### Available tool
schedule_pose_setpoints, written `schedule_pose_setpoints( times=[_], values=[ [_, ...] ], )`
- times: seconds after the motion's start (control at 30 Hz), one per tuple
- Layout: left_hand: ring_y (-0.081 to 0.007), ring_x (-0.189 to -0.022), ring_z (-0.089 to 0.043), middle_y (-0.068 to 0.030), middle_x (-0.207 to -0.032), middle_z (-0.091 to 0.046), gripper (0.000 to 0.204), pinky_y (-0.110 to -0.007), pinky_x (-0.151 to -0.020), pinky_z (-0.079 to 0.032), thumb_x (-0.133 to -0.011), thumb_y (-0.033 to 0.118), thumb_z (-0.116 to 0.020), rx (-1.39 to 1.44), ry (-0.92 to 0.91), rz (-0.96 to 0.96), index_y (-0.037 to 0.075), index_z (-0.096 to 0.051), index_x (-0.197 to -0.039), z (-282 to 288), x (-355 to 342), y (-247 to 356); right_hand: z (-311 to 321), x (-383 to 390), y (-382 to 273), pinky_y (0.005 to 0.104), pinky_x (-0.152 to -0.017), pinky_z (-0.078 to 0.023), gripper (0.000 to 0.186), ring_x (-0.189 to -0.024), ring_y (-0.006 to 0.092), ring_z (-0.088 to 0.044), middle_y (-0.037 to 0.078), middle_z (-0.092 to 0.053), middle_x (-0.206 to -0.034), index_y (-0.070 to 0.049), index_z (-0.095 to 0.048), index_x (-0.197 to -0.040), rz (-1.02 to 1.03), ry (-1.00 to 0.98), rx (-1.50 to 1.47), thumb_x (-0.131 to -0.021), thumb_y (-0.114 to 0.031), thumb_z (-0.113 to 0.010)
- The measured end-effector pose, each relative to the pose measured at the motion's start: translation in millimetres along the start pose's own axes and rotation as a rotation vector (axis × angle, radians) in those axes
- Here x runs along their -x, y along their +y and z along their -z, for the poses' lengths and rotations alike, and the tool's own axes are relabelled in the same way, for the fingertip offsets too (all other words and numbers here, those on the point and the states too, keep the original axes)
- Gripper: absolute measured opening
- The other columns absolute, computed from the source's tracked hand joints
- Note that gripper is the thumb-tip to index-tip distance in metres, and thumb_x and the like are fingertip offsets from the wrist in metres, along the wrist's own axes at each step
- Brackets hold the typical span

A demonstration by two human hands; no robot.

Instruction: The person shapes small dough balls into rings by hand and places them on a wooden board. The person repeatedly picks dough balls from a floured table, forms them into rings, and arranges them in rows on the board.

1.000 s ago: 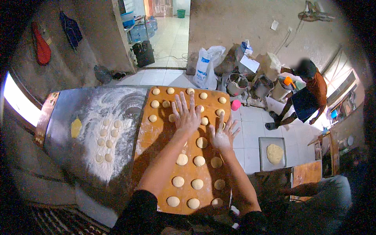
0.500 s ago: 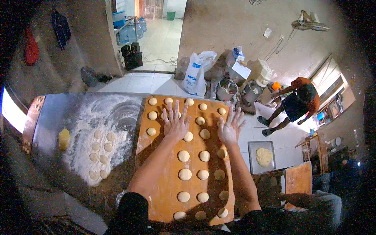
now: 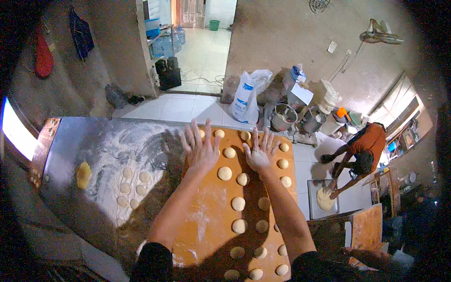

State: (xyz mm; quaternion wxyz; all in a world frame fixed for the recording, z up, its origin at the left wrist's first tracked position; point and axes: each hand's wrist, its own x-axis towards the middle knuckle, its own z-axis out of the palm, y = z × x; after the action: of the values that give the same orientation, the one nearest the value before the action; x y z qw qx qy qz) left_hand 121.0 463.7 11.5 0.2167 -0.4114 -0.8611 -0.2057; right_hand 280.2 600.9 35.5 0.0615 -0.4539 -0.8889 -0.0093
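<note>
My left hand (image 3: 202, 154) is stretched over the far left part of a wooden board (image 3: 202, 221), palm down with its fingers spread. Beside it, my right hand (image 3: 259, 155) is also palm down and open, among the board's far dough balls. Pale round dough balls lie in rows on the board, such as one dough ball (image 3: 224, 173) between my hands and another (image 3: 238, 203) nearer to me. Any balls under my palms are hidden, and whether my palms press on them I cannot tell. My forearms shade part of the board.
Left of the board, several dough pieces (image 3: 125, 188) lie on a floured dark tabletop (image 3: 61, 160), near a yellowish lump (image 3: 84, 176). At the right a person (image 3: 369, 150) bends over dough (image 3: 325, 199) in a tray. A white sack (image 3: 244, 98) and buckets (image 3: 283, 117) stand beyond the board.
My hands have shifted left over the board, the right one more, and both stay open. The view has moved a little. The person at the right has bent down and now touches the dough.
</note>
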Motion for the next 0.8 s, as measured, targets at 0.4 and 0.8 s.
schedule_pose_setpoints(
  times=[0.4,0.8],
  values=[
    [-0.0440,-0.153,-0.002,-0.0242,-0.165,-0.007,0.075,-0.061,-0.119,-0.001,-0.102,0.036,-0.045,-0.303,-0.125,0.056,0.016,-0.003,-0.162,-49.7,-41.0,9.2,-9.7,-26.9,-77.6,0.0671,-0.117,-0.005,0.070,-0.148,0.0545,-0.011,0.034,-0.011,-0.161,-0.012,-0.014,-0.160,0.100,0.054,-0.278,-0.103,-0.043,-0.040],
    [-0.0446,-0.152,0.000,-0.0264,-0.164,-0.009,0.066,-0.064,-0.119,0.001,-0.105,0.051,-0.029,0.016,-0.185,0.165,0.021,-0.011,-0.162,-40.6,-94.3,3.7,-15.3,-93.4,-22.4,0.0621,-0.118,0.008,0.078,-0.152,0.0463,0.001,0.023,-0.003,-0.166,-0.025,-0.006,-0.162,0.095,-0.167,-0.188,-0.099,-0.067,-0.023]
  ],
)
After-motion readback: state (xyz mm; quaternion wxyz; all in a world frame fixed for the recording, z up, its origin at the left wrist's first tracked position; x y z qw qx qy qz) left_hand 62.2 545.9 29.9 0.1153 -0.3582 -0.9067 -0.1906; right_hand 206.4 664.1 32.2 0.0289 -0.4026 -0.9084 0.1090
